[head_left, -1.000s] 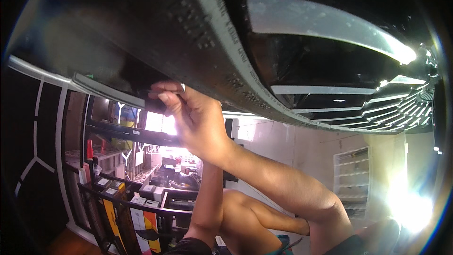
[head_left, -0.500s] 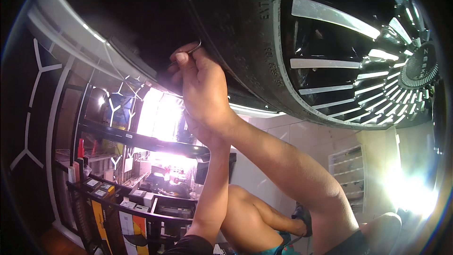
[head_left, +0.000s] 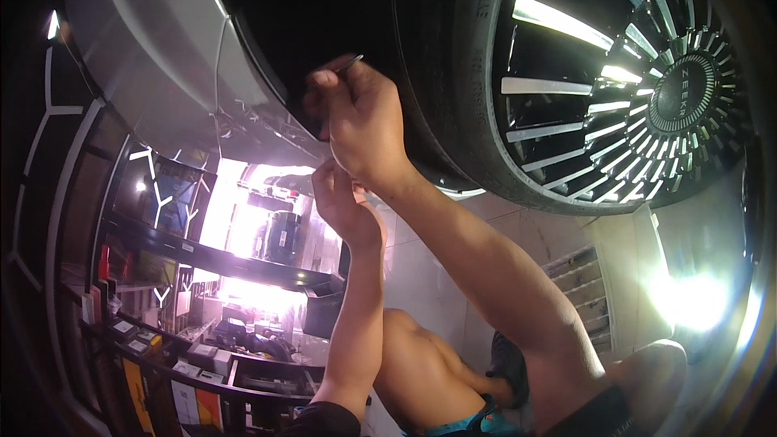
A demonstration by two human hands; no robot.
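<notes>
My right hand (head_left: 364, 117) is raised into the dark gap between the car's bodywork (head_left: 154, 40) and the tyre (head_left: 469, 105). Its fingers are closed round a thin metal rod (head_left: 354, 61), whose tip shows above the knuckles. Most of the rod is hidden by the fingers. Just below the right wrist is my left hand (head_left: 348, 206), up by the lower edge of the bodywork. Its fingers are bent inward, and anything in them is hidden. Right of both hands stands the wheel (head_left: 623, 101), with silver spokes round a dark hub cap (head_left: 684, 91).
Shelving (head_left: 235, 255) with boxes and parts stands behind at the left, brightly lit. A strong lamp (head_left: 696, 303) glares at the lower right. A slatted floor grate (head_left: 579, 287) lies in the tiled floor (head_left: 437, 275). My bent knee (head_left: 413, 356) is below my arms.
My view has shifted, showing more of the bodywork at the left. The left hand has dropped away from the right wrist and is now visible below it. The right hand still holds the rod.
</notes>
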